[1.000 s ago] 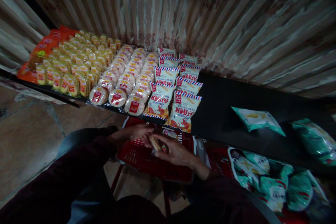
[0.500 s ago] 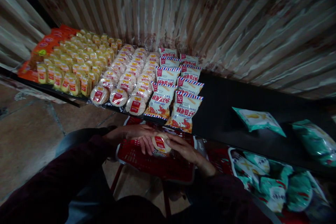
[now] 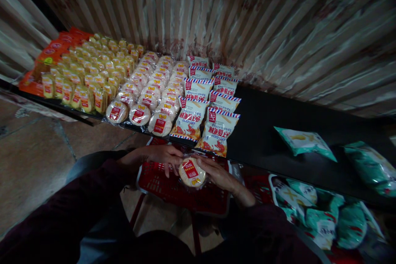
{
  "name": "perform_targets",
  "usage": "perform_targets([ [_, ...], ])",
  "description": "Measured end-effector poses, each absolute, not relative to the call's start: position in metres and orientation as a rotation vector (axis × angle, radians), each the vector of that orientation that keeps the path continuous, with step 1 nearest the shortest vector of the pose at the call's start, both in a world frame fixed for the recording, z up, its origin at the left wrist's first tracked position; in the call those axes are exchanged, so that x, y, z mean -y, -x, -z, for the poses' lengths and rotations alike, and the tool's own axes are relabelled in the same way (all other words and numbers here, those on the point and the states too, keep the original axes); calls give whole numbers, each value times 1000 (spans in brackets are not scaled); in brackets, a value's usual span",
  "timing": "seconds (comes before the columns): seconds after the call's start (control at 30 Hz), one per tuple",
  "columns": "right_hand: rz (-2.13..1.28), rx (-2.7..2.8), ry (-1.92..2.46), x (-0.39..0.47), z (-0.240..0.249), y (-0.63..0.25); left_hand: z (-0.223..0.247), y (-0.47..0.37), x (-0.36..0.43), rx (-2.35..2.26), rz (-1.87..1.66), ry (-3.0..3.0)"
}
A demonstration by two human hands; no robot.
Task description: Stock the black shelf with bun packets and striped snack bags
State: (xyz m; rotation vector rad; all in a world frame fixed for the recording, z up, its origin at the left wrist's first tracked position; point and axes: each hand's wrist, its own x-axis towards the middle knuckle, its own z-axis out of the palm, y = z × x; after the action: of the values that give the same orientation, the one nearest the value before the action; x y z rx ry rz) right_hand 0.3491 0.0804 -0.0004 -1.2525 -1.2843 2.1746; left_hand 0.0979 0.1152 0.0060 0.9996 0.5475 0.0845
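Observation:
Over the red basket (image 3: 167, 185), a round rice cracker packet (image 3: 192, 172) in clear wrap with a red label is held between both hands. My right hand (image 3: 218, 174) grips its right side, thumb lying across the upper edge. At its upper left edge, the fingers of my left hand (image 3: 162, 157) close on the wrapper. Just beyond, on the black table, stand rows of matching rice cracker packets (image 3: 140, 114), their labels facing me. To the right of these rows are upright white snack bags (image 3: 217, 132) with red lettering.
Yellow wrapped snacks (image 3: 85, 97) and orange bags (image 3: 54, 51) fill the left of the black table (image 3: 256, 119). Two green bags, one flatter (image 3: 305, 140) and one fuller (image 3: 371, 167), lie at the right. Below, a basket holds more green bags (image 3: 321, 222). A pleated curtain (image 3: 216, 12) hangs behind.
The rice cracker packet now faces up more fully, its whole round front showing. My left hand has shifted from around its left side to its upper left edge.

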Motion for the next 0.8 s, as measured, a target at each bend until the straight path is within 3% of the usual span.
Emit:
perform_targets([
  [0.27, -2419, 1223, 1256, -81, -13, -334, -8, -106, -109, -538, -93, -986],
  [0.8, -2244, 1062, 1443, -86, -24, -329, 16, -103, -104, -722, -145, -904],
])
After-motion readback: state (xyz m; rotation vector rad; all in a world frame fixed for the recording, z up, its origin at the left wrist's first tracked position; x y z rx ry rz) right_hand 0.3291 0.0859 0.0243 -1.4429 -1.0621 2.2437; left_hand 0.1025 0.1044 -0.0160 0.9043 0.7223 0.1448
